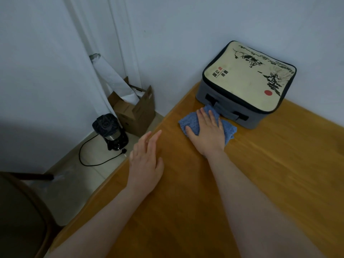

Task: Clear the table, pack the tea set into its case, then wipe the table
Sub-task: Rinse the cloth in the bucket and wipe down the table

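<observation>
Head view: cloth pressed on the desk before the closed case.
The case [247, 84] sits shut at the desk's [270, 164] far corner, contents hidden; a floor cardboard box [137, 112] holds a white roll. The right hand [206, 131] presses flat, fingers straight, on the blue cloth [187, 122] touching the case front. The left hand [147, 164] is relaxed, outstretched near the desk edge, holding nothing.

You are in what looks like a plain room of a home. Your wooden table [279, 164] fills the right and lower frame against bare painted walls [186, 25]. A white curtain [121, 34] hangs upper left. Below it, on the tiled floor [83, 175], stand an open cardboard box [137, 112] and a small coffee maker [109, 133], with a chair [18, 211] at lower left.
</observation>
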Action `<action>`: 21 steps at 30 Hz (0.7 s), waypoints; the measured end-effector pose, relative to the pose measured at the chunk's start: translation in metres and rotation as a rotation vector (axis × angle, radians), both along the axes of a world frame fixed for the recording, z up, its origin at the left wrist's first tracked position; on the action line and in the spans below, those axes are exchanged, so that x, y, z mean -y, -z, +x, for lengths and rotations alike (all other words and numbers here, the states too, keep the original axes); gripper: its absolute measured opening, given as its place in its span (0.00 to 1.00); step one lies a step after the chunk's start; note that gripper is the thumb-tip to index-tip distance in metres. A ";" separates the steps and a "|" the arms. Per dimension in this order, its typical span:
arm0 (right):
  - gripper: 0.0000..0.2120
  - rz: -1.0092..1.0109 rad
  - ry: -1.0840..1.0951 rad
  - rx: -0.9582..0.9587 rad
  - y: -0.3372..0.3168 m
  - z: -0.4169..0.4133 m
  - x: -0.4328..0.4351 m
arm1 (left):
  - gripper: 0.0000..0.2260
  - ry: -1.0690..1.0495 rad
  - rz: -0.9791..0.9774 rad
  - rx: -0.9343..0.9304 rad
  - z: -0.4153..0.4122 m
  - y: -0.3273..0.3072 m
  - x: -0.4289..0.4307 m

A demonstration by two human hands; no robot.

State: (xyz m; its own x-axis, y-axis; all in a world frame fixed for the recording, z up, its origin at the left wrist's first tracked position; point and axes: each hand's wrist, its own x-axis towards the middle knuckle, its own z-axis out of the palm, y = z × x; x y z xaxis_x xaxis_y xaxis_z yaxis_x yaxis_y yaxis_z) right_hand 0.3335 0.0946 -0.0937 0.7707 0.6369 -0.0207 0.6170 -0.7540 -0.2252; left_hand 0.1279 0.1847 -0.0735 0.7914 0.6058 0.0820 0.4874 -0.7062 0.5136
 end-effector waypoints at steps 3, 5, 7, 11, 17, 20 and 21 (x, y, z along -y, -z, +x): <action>0.36 -0.005 0.011 0.014 0.001 0.001 0.023 | 0.31 -0.002 -0.010 0.002 0.002 -0.002 0.009; 0.36 -0.025 0.013 0.019 0.001 -0.002 0.032 | 0.31 0.009 -0.002 0.001 0.000 -0.004 0.015; 0.35 -0.056 0.015 0.022 0.000 -0.006 0.037 | 0.30 0.011 0.012 0.001 -0.004 -0.005 0.020; 0.32 -0.097 0.019 0.003 -0.001 -0.026 0.038 | 0.29 -0.033 0.013 -0.019 -0.023 -0.009 0.026; 0.32 -0.102 -0.052 0.005 -0.001 -0.069 0.037 | 0.25 -0.116 0.018 -0.107 -0.067 -0.006 0.018; 0.32 -0.106 -0.088 -0.005 0.000 -0.095 0.035 | 0.24 -0.162 0.019 -0.132 -0.092 -0.008 0.016; 0.32 -0.105 -0.105 -0.006 0.000 -0.105 0.033 | 0.24 -0.179 0.014 -0.135 -0.101 -0.008 0.016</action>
State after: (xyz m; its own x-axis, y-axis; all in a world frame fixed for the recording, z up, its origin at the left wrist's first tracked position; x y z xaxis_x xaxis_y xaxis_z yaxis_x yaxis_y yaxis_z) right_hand 0.2288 0.0615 -0.0934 0.6993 0.7084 -0.0957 0.6930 -0.7046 -0.1527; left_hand 0.0271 0.1683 -0.0654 0.6760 0.7369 -0.0078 0.6689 -0.6091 0.4261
